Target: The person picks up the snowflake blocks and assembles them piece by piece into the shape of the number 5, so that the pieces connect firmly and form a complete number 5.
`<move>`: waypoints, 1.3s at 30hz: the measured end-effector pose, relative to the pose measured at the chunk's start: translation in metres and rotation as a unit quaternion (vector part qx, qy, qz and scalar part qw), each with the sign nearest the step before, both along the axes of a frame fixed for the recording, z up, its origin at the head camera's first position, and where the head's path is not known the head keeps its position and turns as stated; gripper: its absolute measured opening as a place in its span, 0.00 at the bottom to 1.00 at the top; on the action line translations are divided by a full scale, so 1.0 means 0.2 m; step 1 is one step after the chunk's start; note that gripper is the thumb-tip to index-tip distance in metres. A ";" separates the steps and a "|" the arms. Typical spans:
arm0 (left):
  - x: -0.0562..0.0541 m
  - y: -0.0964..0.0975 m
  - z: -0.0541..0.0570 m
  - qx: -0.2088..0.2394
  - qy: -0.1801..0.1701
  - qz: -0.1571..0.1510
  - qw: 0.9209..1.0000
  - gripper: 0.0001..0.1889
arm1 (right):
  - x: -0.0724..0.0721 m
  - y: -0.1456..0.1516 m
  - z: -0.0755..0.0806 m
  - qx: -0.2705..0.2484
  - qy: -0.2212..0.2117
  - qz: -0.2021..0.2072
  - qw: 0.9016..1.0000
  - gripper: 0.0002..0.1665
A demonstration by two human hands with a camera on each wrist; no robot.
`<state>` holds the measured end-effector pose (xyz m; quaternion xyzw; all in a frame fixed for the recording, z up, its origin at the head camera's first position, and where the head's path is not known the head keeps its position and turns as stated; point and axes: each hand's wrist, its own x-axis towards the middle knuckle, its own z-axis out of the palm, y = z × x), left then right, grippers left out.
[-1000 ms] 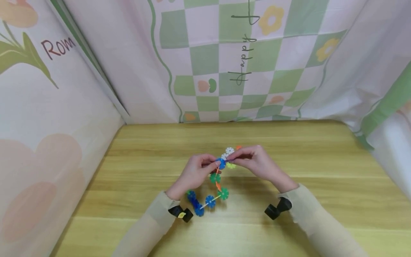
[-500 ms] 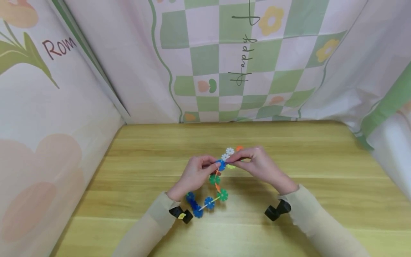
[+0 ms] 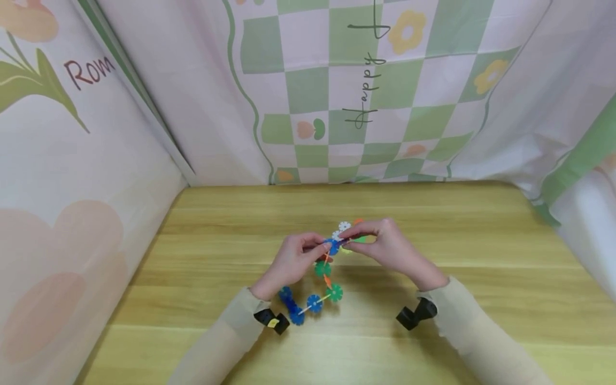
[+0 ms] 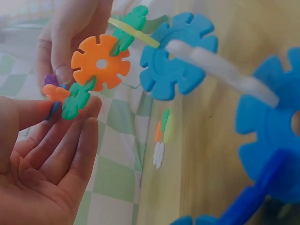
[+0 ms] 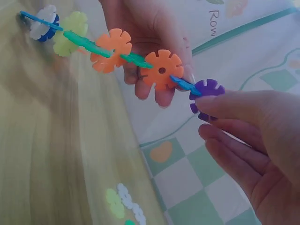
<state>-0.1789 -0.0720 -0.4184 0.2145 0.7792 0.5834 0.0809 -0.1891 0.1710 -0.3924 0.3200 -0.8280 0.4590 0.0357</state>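
Note:
A chain of slotted snowflake discs hangs between my hands. In the head view my left hand (image 3: 289, 262) pinches the blue disc (image 3: 332, 246) near its upper end. My right hand (image 3: 390, 246) holds a purple disc (image 5: 209, 89) between thumb and fingers; in the right wrist view the purple disc meets that blue disc's end. Orange discs (image 5: 162, 69) and green discs (image 3: 323, 268) follow along the chain. Its lower part, with a blue disc (image 3: 315, 303) and a white disc (image 4: 220, 70), trails toward my left wrist.
Loose discs lie on the wooden table (image 3: 433, 342) just beyond my hands: white discs (image 3: 344, 226), a yellow-green disc (image 5: 115, 203), a green disc (image 3: 361, 239) and an orange disc (image 3: 358, 220). A checked curtain (image 3: 351, 144) borders the table's far edge.
Both hands stay almost in place. My right fingers shift slightly at the purple disc, and the loose green disc behind them now shows. The chain's hanging part sways a little.

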 end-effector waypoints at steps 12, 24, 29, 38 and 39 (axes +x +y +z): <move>-0.01 -0.02 0.01 0.002 -0.001 0.015 1.000 0.12 | -0.12 0.05 -0.20 0.065 -0.079 -0.072 0.992 0.20; 0.00 -0.02 0.02 0.005 0.004 0.009 1.000 0.11 | -0.17 0.01 -0.30 0.120 -0.060 -0.092 0.987 0.17; 0.00 -0.01 0.02 0.009 -0.002 0.009 1.000 0.11 | -0.17 0.00 -0.30 0.145 -0.077 -0.091 0.982 0.14; -0.01 -0.01 0.01 0.007 -0.002 0.013 1.000 0.11 | -0.16 0.00 -0.29 0.158 -0.082 -0.076 0.981 0.13; -0.01 -0.01 0.01 0.007 -0.002 0.014 1.000 0.11 | -0.15 -0.01 -0.29 0.158 -0.084 -0.076 0.981 0.13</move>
